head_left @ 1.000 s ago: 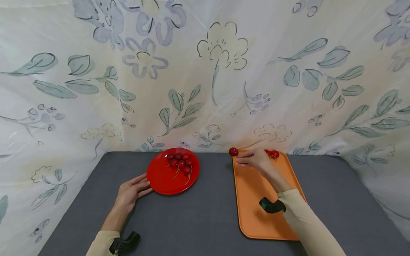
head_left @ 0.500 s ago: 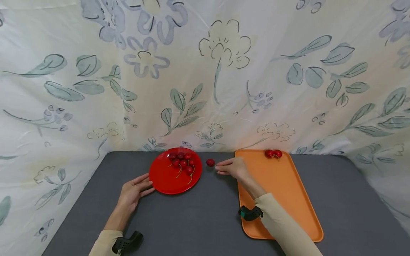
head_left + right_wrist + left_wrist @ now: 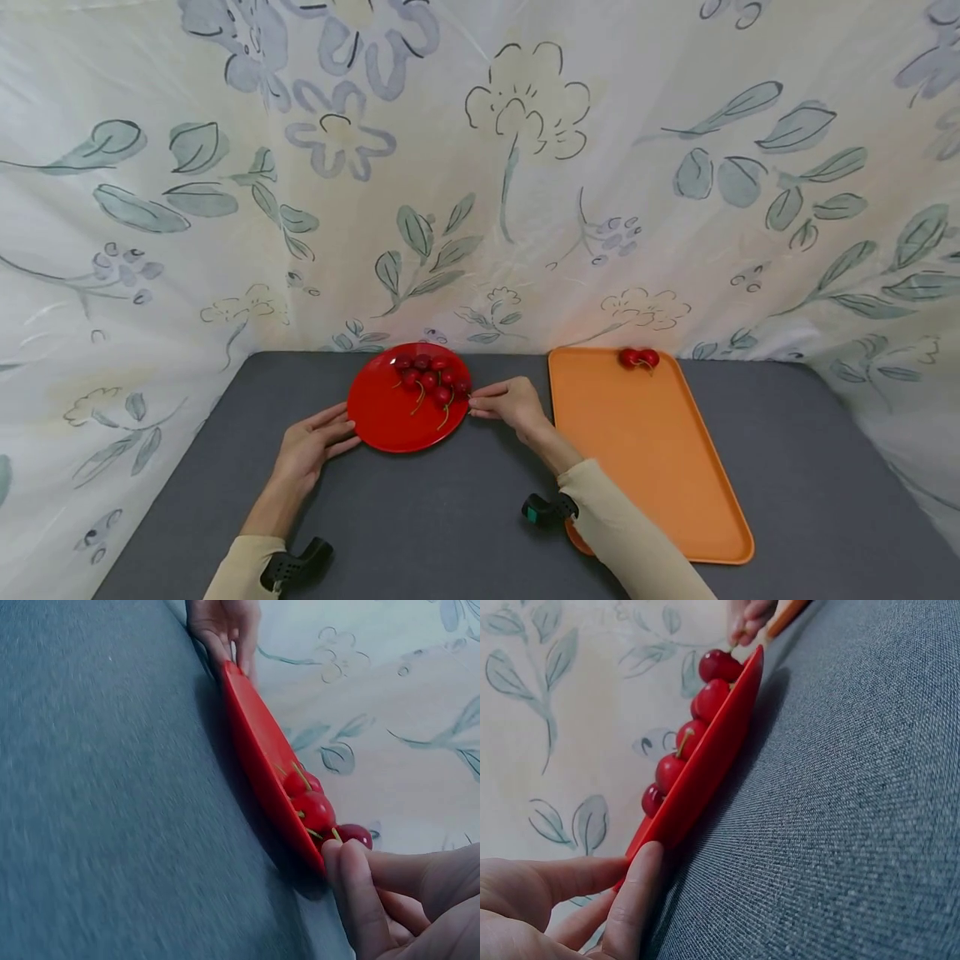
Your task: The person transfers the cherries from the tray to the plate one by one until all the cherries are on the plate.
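Note:
My left hand (image 3: 306, 450) holds the left rim of a round red plate (image 3: 390, 427) on the dark grey table. In the left wrist view, its thumb and fingers pinch the plate edge. Several red cherries (image 3: 427, 382), some with green stems, lie together on the plate's far right part. By its stem, my right hand (image 3: 517, 407) pinches a dark red cherry (image 3: 355, 835) between thumb and fingertips. That cherry is at the plate's right rim, beside the others; the fingertips partly cover it in the right wrist view.
An orange rectangular tray (image 3: 645, 475) lies to the right, partly under the right forearm in the head view. At its far end sit two joined cherries (image 3: 637, 358). A flowered cloth (image 3: 510, 200) hangs behind the table's far edge.
The right hand has carried the cherry leftward from over the tray, across the table, to the plate's right rim. The left hand has stayed on the plate.

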A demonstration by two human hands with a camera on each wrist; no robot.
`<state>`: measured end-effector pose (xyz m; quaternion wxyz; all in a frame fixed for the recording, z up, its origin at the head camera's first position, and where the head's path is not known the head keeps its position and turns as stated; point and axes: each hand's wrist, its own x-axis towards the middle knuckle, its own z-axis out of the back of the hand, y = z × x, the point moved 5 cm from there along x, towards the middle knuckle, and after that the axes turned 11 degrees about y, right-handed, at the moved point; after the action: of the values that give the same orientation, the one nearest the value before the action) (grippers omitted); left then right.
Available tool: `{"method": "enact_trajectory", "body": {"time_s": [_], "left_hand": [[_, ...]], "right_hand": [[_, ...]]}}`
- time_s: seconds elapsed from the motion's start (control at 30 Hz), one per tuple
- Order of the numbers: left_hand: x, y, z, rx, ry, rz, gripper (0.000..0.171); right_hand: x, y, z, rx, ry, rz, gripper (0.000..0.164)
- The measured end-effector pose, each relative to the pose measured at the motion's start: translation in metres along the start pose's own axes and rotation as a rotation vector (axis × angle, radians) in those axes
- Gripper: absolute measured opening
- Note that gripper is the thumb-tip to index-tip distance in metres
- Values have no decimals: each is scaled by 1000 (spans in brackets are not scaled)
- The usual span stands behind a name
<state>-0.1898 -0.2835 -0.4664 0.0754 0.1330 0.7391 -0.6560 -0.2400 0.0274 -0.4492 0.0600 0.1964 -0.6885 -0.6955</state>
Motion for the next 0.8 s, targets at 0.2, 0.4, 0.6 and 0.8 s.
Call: {"method": "enact_trajectory", "body": {"time_s": [0.2,0.4,0.6,0.8], "left_hand": [[-1,1,-2,1,-9,-2,51],[-2,2,-2,0,-10,-5,51],[-1,3,-1,-3,-19,0,50],[-3,3,-1,-4,-19,1,51]], "right_hand": [[0,2,-15,8,14,-9,17],[2,9,-25,-52,23,-37,15],[8,10,-31,-129,22,-65,14],[9,13,-34,-208,16,-92,11]]}}
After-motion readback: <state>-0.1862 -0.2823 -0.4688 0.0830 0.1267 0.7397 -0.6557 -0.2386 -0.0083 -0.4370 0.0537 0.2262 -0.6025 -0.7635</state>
